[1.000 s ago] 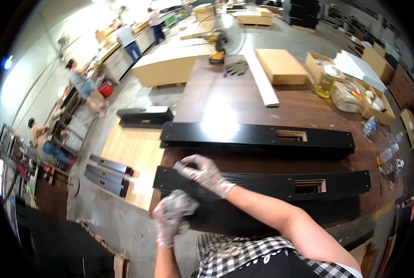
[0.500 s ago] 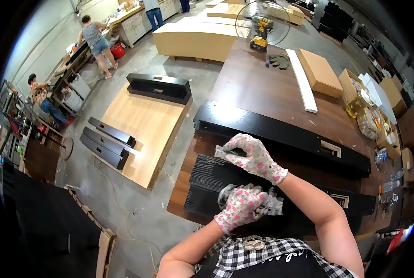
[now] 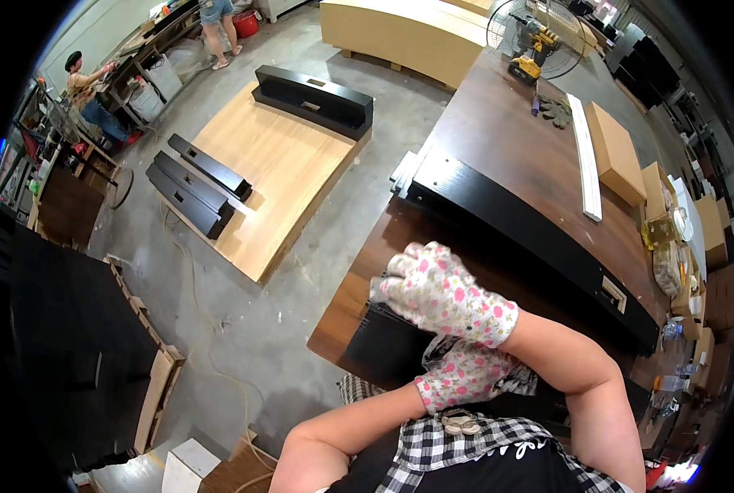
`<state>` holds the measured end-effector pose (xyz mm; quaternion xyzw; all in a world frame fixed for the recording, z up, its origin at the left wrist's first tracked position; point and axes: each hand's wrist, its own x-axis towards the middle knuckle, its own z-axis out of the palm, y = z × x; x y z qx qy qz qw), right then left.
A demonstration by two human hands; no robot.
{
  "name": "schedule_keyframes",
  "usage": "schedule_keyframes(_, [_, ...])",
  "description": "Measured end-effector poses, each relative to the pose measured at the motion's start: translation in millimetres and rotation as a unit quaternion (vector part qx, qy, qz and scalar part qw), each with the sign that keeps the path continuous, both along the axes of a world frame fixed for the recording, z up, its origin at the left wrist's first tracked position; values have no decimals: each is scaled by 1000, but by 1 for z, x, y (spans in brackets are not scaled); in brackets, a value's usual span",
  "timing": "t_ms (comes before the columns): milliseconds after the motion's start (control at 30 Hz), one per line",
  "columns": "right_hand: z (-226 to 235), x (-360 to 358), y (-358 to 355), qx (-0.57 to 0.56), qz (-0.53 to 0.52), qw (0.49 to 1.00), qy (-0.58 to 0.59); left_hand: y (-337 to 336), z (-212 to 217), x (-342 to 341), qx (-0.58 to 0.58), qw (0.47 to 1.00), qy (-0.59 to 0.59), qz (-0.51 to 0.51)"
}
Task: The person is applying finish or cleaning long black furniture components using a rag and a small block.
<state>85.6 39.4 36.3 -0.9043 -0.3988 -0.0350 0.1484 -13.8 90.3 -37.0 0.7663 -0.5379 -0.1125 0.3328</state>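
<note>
Panels laid out on a workbench [image 3: 498, 148], with more on the floor to the left.

The near panel [image 3: 383, 341] is lain at the bench's front edge, under both hands; a long panel [image 3: 531, 238] is set just behind it. A drill [image 3: 533, 51] is placed at the far end, boxes [image 3: 617, 152] to the right. A floor board [image 3: 268, 177] is topped by another panel [image 3: 313, 99].

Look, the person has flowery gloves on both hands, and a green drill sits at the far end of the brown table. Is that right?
Not quite. The drill at the far end of the brown table is yellow and black, not green, as the head view shows. The rest holds: the left hand and the right hand both wear white gloves with pink flowers.
</note>
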Motion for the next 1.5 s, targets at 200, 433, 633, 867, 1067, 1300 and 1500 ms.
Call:
schedule_keyframes(200, [1,-4,1,-16,55,998,27,-1,-1,0,-57,997,-54,8])
schedule_keyframes(433, [1,30,-35,25,-86,995,-39,3,16,8,-90,995,-21,36])
schedule_keyframes(633, [-4,37,-48,184,-133,973,39,3,23,14,-51,999,5,0])
schedule_keyframes(867, [-14,8,-57,185,-146,968,89,4,18,11,-111,993,-33,25])
schedule_keyframes(1067, [-2,-58,-141,168,-214,950,153,4,18,13,-114,992,-51,19])
schedule_keyframes(1300, [-13,-42,-110,193,-182,961,84,5,17,12,-106,991,-74,18])
schedule_keyframes(1500, [-32,7,-55,217,-164,961,51,5,14,12,-89,993,-72,14])
